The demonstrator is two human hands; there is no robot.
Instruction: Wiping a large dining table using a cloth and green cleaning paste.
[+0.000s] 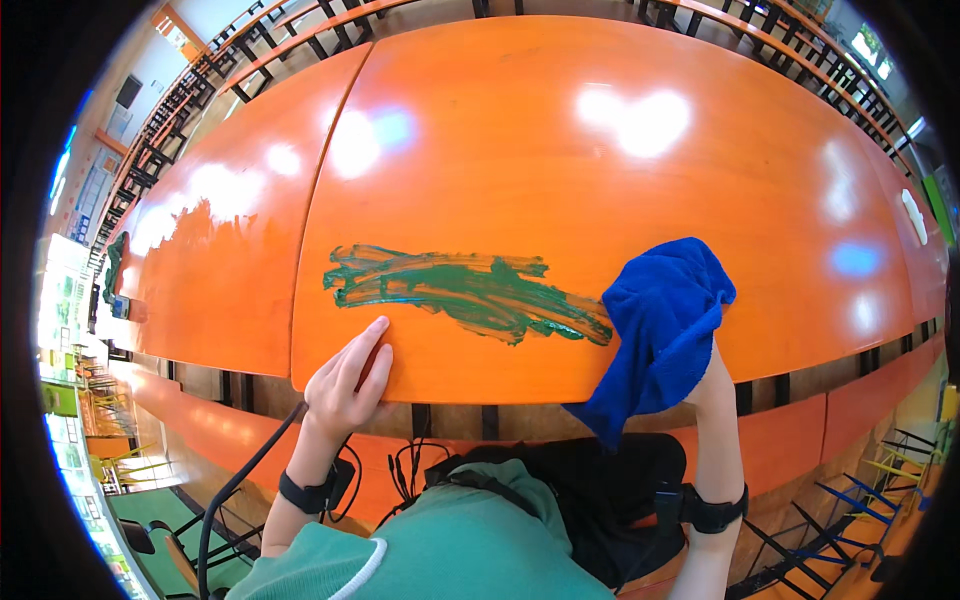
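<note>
A blue microfibre cloth [664, 322] drapes over my right hand [703, 391] at the front edge of the orange table [480, 187]. The cloth hides most of that hand, and one corner hangs below the tabletop. Just left of the cloth, a smear of thick green paint-like substance [465, 292] stretches across the surface in streaks. My left hand [351, 379] rests on the front edge near the smear's left end. It holds nothing, and its fingers are spread slightly apart, the fingertips short of the green.
A seam divides this table from a left-hand section [232, 300] with a wet-looking patch. A white object [914, 217] lies far right; a dark green item [114, 266] sits far left. An orange bench [750, 442] runs along the front. A black cable [240, 480] passes my left arm.
</note>
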